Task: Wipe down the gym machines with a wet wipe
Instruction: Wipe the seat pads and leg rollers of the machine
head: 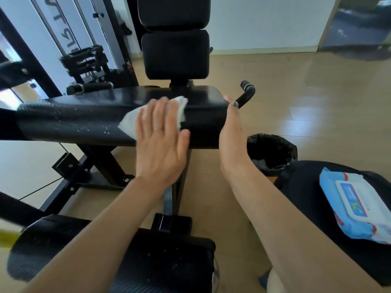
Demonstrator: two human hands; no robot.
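Observation:
A long black padded bar (pixel 84 117) of a gym machine runs across the middle of the view, flecked with white specks. My left hand (pixel 160 142) lies flat on it, fingers spread, pressing a white wet wipe (pixel 132 121) against the pad. My right hand (pixel 231 132) grips the pad's right end, thumb over the top edge. Behind stands the black backrest (pixel 175 56). A lower black pad (pixel 169 263) sits under my forearms.
A blue wet-wipe pack (pixel 357 204) rests on a black surface at the right. A bin with a black liner (pixel 271 153) stands on the wooden floor beside it. A handle (pixel 247 92) juts out right of the pad. A weight stack frame (pixel 84 60) is at the left.

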